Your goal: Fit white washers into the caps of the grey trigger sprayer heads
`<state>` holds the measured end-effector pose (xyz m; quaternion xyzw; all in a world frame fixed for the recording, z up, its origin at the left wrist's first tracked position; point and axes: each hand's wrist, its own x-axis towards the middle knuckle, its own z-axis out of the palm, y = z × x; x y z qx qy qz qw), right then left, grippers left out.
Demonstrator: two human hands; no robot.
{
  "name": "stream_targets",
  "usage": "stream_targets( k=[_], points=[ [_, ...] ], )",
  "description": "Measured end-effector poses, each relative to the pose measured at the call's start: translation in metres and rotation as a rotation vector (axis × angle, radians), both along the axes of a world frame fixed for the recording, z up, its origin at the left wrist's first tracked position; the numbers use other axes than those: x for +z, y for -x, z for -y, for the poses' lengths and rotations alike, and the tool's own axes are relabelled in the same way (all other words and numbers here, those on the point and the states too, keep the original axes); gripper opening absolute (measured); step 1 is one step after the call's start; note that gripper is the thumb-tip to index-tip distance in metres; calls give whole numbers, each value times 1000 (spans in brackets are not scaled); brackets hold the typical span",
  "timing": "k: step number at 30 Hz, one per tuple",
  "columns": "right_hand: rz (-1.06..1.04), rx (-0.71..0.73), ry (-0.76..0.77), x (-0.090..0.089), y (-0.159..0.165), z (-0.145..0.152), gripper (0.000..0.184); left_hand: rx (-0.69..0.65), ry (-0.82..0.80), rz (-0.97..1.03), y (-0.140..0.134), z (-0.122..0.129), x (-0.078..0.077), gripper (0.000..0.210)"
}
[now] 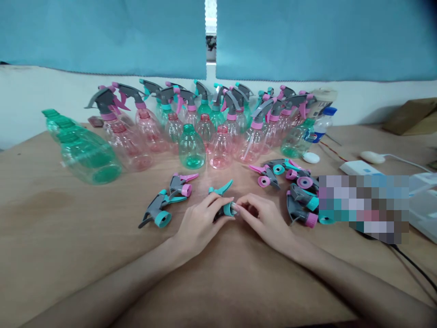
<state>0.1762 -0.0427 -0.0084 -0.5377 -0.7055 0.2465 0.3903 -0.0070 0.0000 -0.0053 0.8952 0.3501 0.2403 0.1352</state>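
While the left hand (pixel 202 222) grips a grey-and-teal plastic spray head (pixel 220 212) just below the frame's centre, its round teal collar (pixel 228 209) points toward the right hand (pixel 266 219), whose fingertips meet the opening; whether they pinch anything I cannot tell. Bare brown wooden tabletop (pixel 235 282) leaves room at lower centre, between two loose grey plastic spray heads (pixel 155 208) at left and a jumbled cluster of others (pixel 300 196) at right.

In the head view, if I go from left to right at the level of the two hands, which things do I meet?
Loose teal-collared spray head, left hand, teal collar of the held spray head, right hand, gray spray head with pink collar.
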Motion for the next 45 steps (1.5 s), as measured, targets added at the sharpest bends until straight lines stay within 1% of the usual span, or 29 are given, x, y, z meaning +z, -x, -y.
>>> stream_targets(
  k=[4,6,12,16,18,20,25,29,33,39,45],
  points=[
    [-104,-1,-12,8,-4,-1,14,51,63,59,0,-2,3,29],
    [-167,13,33,9,-6,-3,16,52,85,87,1,-3,4,28],
    [-349,194,295,0,-7,-7,21,-66,133,135,0,-3,3,23],
    [-346,242,338,2,-7,-8,22,-108,129,152,0,-2,4,23],
    [-312,253,329,4,-8,-8,22,-113,128,160,1,-3,4,23],
    [-259,234,285,6,-9,-7,22,-112,128,163,1,-3,4,22],
    [-114,61,89,4,-6,-3,21,-96,123,169,1,-2,4,20],
    [-148,-42,61,0,-2,-1,22,-103,135,168,0,-1,4,21],
    [-204,-91,59,-4,0,-1,22,-113,135,169,1,-2,4,22],
    [-246,-110,41,-4,1,-1,21,-106,121,160,1,-2,3,20],
    [-180,-41,-22,-3,0,-1,12,-102,107,152,0,-2,4,22]
  ],
)
